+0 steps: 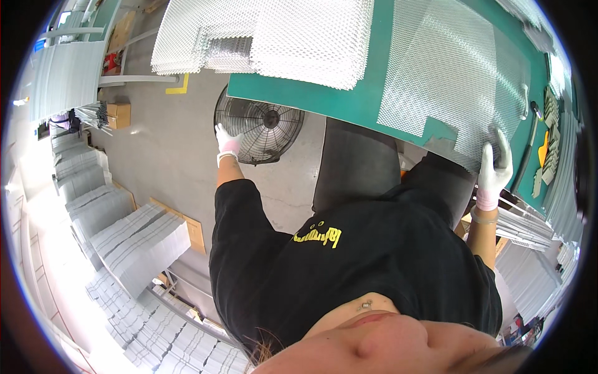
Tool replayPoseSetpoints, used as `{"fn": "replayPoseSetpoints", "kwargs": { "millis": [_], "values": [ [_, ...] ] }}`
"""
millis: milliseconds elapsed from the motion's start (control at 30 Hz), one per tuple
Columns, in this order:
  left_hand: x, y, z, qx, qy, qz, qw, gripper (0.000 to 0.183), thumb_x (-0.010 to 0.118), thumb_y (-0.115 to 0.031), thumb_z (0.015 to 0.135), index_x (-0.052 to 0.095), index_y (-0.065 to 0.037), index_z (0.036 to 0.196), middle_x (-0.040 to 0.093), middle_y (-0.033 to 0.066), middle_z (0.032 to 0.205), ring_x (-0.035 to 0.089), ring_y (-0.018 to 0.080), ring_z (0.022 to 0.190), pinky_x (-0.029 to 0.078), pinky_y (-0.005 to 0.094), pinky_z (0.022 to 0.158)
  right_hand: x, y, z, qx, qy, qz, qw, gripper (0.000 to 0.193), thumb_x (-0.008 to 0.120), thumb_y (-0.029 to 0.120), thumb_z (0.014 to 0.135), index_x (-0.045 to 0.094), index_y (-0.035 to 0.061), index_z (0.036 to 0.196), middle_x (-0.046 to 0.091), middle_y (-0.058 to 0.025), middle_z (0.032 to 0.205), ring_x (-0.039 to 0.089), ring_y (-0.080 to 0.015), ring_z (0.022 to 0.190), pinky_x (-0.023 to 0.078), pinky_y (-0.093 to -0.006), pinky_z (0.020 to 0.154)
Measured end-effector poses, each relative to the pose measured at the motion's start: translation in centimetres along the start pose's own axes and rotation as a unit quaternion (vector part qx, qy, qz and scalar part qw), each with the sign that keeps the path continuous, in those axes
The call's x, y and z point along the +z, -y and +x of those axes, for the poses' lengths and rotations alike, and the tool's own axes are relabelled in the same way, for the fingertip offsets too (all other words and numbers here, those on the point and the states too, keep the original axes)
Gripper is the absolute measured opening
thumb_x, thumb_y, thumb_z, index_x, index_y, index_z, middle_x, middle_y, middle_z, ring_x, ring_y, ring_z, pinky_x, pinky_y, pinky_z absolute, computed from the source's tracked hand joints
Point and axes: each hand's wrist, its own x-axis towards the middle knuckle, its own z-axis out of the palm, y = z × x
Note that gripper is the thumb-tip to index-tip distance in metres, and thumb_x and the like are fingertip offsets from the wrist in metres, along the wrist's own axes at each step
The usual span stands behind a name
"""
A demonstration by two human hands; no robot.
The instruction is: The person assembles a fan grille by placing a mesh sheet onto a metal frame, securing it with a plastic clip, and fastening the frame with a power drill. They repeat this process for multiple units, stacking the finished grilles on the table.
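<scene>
My left hand (228, 141), in a white glove with a pink cuff, hangs in the air left of the table with its fingers apart and nothing in them. Behind it, lower down, is a round black fan (270, 118). My right hand (496, 168), gloved the same way, is beside the near right corner of a silver mesh sheet (439, 62). Its thumb and fingers are spread; whether the thumb touches the mesh edge, I cannot tell. The sheet lies flat on the green table (293, 100), with a notch in its near edge. Left of it sits a stack of mesh sheets (305, 43), overhanging the table.
At the table's right lie a dark-handled tool (528, 146), a yellow tool (543, 148) and several small metal pieces (550, 134). Stacks of pale panels (140, 243) stand on the left. A cardboard box (118, 116) rests on the floor near a yellow corner mark (179, 87).
</scene>
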Motion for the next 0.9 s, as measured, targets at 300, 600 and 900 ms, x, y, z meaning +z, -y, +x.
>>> {"fn": "replayPoseSetpoints", "kwargs": {
  "millis": [300,600,900],
  "values": [
    [0.52,-0.19,-0.33,-0.017,-0.023,0.010,1.000,0.104,0.080,-0.028,0.071,0.020,0.000,0.153,0.019,0.0215,0.160,0.023,0.0354,0.147,0.025,0.0409,0.120,0.06,-0.08,0.02,-0.006,0.002,0.001,1.000,0.038,0.062,-0.003,0.090,0.059,-0.0058,0.128,0.061,-0.0135,0.130,0.057,-0.0211,0.121,0.040,-0.0330,0.107],
    [0.80,-0.33,-0.13,-0.028,-0.027,0.016,0.999,0.103,0.079,-0.029,0.073,0.021,0.000,0.153,0.019,0.0212,0.160,0.023,0.0348,0.147,0.025,0.0414,0.120,0.02,-0.03,-0.02,-0.006,0.000,-0.003,1.000,0.039,0.062,-0.004,0.090,0.059,-0.0055,0.128,0.061,-0.0142,0.129,0.057,-0.0217,0.121,0.040,-0.0336,0.108],
    [0.65,-0.24,0.20,-0.023,-0.021,-0.013,0.999,0.103,0.078,-0.028,0.073,0.020,0.001,0.153,0.018,0.0215,0.160,0.021,0.0351,0.148,0.023,0.0420,0.121,0.03,0.27,-0.06,-0.005,0.001,-0.006,1.000,0.039,0.062,-0.004,0.090,0.058,-0.0053,0.129,0.061,-0.0143,0.130,0.056,-0.0218,0.122,0.039,-0.0336,0.108]
  ]
}}
